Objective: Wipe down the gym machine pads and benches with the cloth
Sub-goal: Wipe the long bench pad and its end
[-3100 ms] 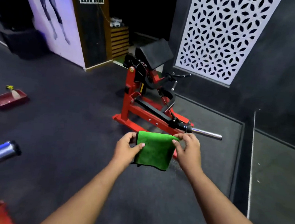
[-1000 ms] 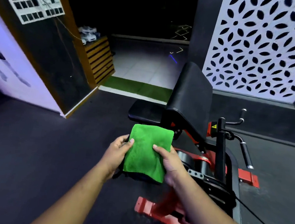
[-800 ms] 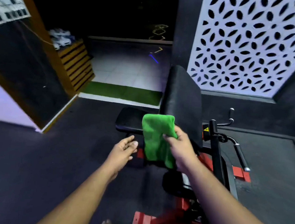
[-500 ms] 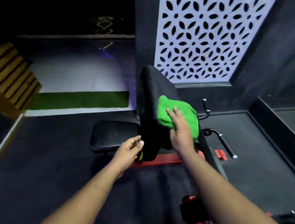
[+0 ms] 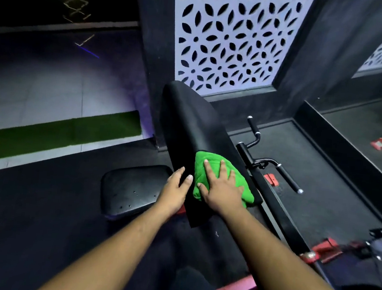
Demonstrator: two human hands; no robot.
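A green cloth [image 5: 211,164] lies on the near end of a long, sloped black arm pad [image 5: 187,119] of a red-framed gym machine. My right hand [image 5: 222,188] presses flat on the cloth with its fingers spread. My left hand [image 5: 177,187] rests against the pad's left edge, thumb on top, fingers hidden behind the edge. A black seat pad [image 5: 130,190] sits lower, to the left of the arm pad.
Black handle bars [image 5: 262,161] stick out right of the pad. Red frame parts [image 5: 324,248] lie low at the right. A patterned white panel [image 5: 229,37] and dark wall stand behind. A green mat strip [image 5: 59,131] crosses the floor at left.
I walked up to the machine. My left hand let go of the cloth and moved to the pad's edge. My right hand laid the cloth on the pad and slid it down toward me.
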